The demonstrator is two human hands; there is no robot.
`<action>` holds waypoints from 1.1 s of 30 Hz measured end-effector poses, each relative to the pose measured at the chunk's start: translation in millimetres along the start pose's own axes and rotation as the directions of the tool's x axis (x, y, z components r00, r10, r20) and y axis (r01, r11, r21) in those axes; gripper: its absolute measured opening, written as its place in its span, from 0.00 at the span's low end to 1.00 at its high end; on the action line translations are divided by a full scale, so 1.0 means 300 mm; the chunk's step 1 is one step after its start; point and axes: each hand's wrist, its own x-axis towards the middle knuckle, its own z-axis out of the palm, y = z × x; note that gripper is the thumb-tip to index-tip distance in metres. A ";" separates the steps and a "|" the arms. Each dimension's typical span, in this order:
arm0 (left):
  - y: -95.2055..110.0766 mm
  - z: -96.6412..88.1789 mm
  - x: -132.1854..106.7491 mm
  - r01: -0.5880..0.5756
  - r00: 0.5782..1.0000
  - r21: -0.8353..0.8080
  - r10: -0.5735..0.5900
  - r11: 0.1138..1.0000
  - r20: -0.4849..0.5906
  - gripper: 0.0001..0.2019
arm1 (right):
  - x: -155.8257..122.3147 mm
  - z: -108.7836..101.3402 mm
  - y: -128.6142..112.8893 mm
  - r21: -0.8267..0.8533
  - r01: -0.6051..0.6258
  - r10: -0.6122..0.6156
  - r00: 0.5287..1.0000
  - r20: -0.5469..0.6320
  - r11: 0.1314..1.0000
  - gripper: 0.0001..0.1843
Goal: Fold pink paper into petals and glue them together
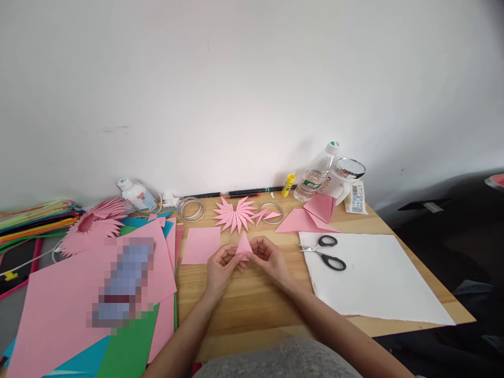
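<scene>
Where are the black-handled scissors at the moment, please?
In the head view, the scissors lie to the right of the person's right hand, on the upper left part of the white sheet, blades pointing left.

Bench (260,299): light wood-grain top. Carries, along the rear from left to right, wire rings (191,219), dark pens (252,192), a yellow glue stick (288,186), a clear bottle (311,185), a white mug (338,185) and a packet (357,198). Supports, farther forward, same order, a square pink sheet (201,245), a spiky pink paper fan (235,216), folded pink paper (301,221) and a white panel (378,286).
</scene>
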 end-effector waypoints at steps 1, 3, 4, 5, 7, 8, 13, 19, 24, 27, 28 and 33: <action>-0.001 -0.001 0.000 -0.005 1.000 0.012 0.005 1.000 0.001 0.14 | 0.000 0.001 -0.001 0.004 0.008 -0.008 1.000 -0.001 1.000 0.15; -0.001 -0.001 0.000 -0.010 1.000 0.033 0.010 0.999 0.007 0.14 | -0.001 0.002 -0.001 0.007 0.028 -0.028 1.000 -0.009 1.000 0.14; 0.000 0.000 -0.001 -0.010 1.000 0.041 0.009 0.999 0.010 0.14 | -0.001 0.002 0.000 0.002 0.035 -0.035 0.999 -0.018 0.999 0.14; 0.000 0.001 -0.002 -0.008 1.000 0.049 0.007 0.999 0.013 0.14 | -0.001 0.001 0.001 -0.005 0.037 -0.037 0.999 -0.027 0.999 0.14; 0.001 0.004 -0.005 0.002 1.000 0.058 -0.003 0.998 0.017 0.15 | 0.000 -0.002 0.006 -0.027 0.021 -0.022 0.998 -0.050 0.999 0.15; 0.000 0.006 -0.007 0.006 1.000 0.055 -0.007 0.998 0.018 0.15 | 0.001 -0.004 0.008 -0.036 0.007 -0.010 0.998 -0.064 0.999 0.16; -0.016 0.013 -0.012 -0.006 0.999 0.074 0.003 0.997 0.041 0.12 | 0.006 -0.005 0.010 -0.068 -0.042 0.036 0.995 -0.090 0.997 0.16; -0.021 0.011 -0.012 -0.043 0.998 0.143 0.035 0.989 0.054 0.09 | 0.003 0.002 -0.003 -0.086 -0.050 0.038 0.990 -0.136 0.995 0.15; -0.012 0.011 -0.014 -0.042 0.998 0.176 0.033 0.984 0.050 0.09 | 0.000 0.004 -0.002 -0.086 -0.020 0.010 0.993 -0.118 0.996 0.12; -0.009 0.011 -0.014 -0.027 0.999 0.160 0.023 0.987 0.031 0.08 | -0.001 0.005 -0.001 -0.072 -0.009 0.001 0.994 -0.105 0.997 0.11; -0.008 0.012 -0.014 -0.023 0.999 0.158 0.019 0.987 0.026 0.08 | -0.001 0.006 0.000 -0.064 -0.008 0.001 0.995 -0.103 0.998 0.11; -0.003 0.014 -0.013 -0.006 1.000 0.148 0.002 0.989 0.025 0.08 | -0.001 0.008 0.003 -0.038 -0.003 -0.001 0.994 -0.105 0.999 0.11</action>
